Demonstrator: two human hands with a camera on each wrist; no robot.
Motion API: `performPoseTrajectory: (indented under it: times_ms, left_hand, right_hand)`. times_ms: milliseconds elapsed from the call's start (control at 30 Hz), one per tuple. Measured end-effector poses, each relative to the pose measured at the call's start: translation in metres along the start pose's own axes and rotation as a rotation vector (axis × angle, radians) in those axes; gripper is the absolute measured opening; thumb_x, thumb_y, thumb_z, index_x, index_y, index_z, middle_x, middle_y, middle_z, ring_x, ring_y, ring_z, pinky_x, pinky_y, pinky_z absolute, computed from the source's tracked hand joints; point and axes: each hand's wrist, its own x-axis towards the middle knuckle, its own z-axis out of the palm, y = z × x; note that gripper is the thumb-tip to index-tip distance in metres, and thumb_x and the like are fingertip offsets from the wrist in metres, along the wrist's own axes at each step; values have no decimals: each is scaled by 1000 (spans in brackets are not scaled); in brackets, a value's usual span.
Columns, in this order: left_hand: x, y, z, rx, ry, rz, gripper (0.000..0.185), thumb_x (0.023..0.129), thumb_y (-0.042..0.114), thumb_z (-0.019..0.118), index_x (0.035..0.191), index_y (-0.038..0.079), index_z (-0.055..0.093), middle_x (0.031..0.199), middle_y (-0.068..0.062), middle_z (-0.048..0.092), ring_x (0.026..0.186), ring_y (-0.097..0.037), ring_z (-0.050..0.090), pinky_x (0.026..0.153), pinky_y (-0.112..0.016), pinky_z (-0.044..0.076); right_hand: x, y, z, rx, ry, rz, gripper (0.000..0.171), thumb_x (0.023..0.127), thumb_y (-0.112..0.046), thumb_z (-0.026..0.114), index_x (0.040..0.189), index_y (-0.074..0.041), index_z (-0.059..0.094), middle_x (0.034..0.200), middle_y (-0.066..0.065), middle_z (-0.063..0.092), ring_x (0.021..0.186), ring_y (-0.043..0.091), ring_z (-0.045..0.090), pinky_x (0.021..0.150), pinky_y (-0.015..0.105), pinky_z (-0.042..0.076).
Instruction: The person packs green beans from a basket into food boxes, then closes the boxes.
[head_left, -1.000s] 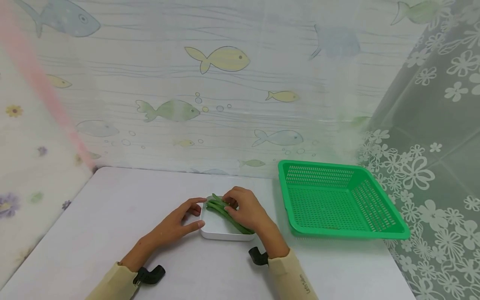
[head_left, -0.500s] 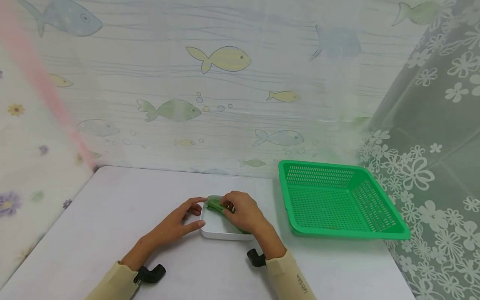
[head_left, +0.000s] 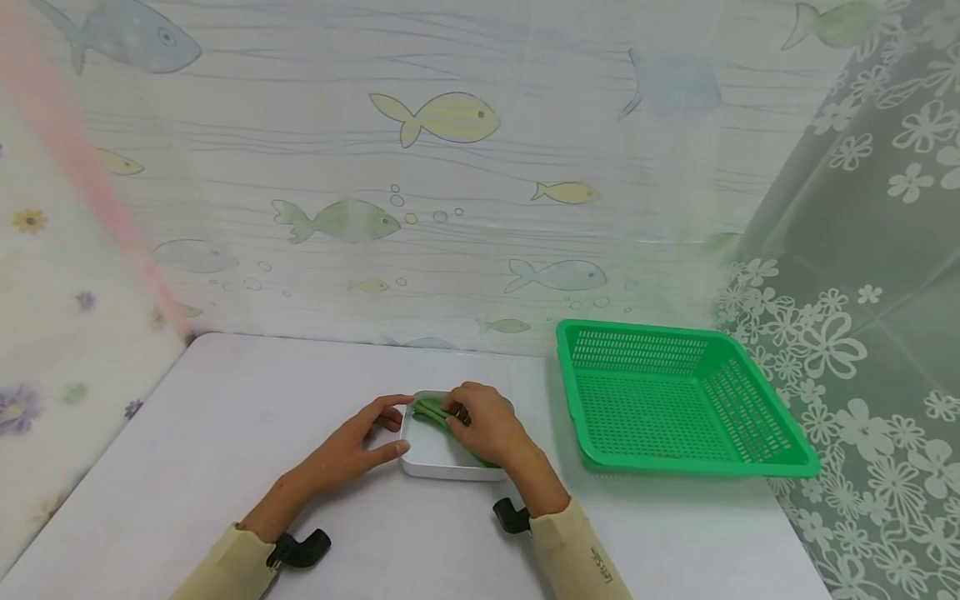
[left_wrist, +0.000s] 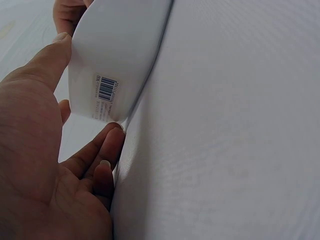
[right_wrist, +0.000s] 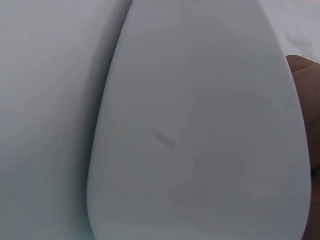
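A small white tray (head_left: 438, 454) stands on the table with several long green beans (head_left: 431, 410) lying slantwise in it. My right hand (head_left: 491, 425) reaches over its right side, fingers curled down on the beans and covering their middle. In the right wrist view the tray's outer wall (right_wrist: 200, 125) hides most of that hand. My left hand (head_left: 356, 437) holds the tray's left side, index finger at the far corner and thumb at the near part. In the left wrist view the thumb touches the rim, and other fingertips (left_wrist: 115, 135) sit low by the wall with a barcode label (left_wrist: 106, 95).
To the right stands a green plastic basket (head_left: 693, 471) with slotted walls and nothing inside. Everything rests on a white-covered table (head_left: 262, 383). A fish-print curtain (head_left: 465, 233) hangs behind the table, and a grey flowered one (head_left: 870, 333) on the right.
My right hand has shifted slightly left and down over the tray. The bean tip that stuck out at the far edge now lies lower with the others. The left hand keeps its place.
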Motion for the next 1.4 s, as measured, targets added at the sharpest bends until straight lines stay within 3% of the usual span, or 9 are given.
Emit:
performPoseTrajectory:
  times_ms: [700, 1100, 1400]
  left_hand:
    - [-3, 6, 0, 12, 6, -5, 68, 100, 44, 75, 159, 36, 41, 130, 6, 60, 123, -15, 62, 105, -47, 47]
    - [-4, 6, -2, 1, 8, -10, 68, 100, 43, 76, 158, 36, 42, 130, 6, 61, 122, -16, 62, 104, -47, 47]
    - [-4, 4, -2, -2, 1, -13, 69, 100, 45, 75, 159, 37, 41, 131, 5, 60, 123, -15, 61, 105, -46, 47]
  right_hand:
    - [-6, -1, -6, -19, -11, -11, 17, 97, -7, 76, 114, -7, 77, 105, 4, 70, 91, 15, 69, 82, 30, 58]
    - [-12, -13, -22, -10, 56, -68, 18, 96, -7, 76, 114, -6, 76, 107, 4, 70, 97, 20, 70, 88, 35, 59]
    - [-24, -19, -43, 27, 130, -114, 16, 95, -6, 76, 111, -10, 75, 105, 4, 72, 93, 24, 70, 83, 36, 58]
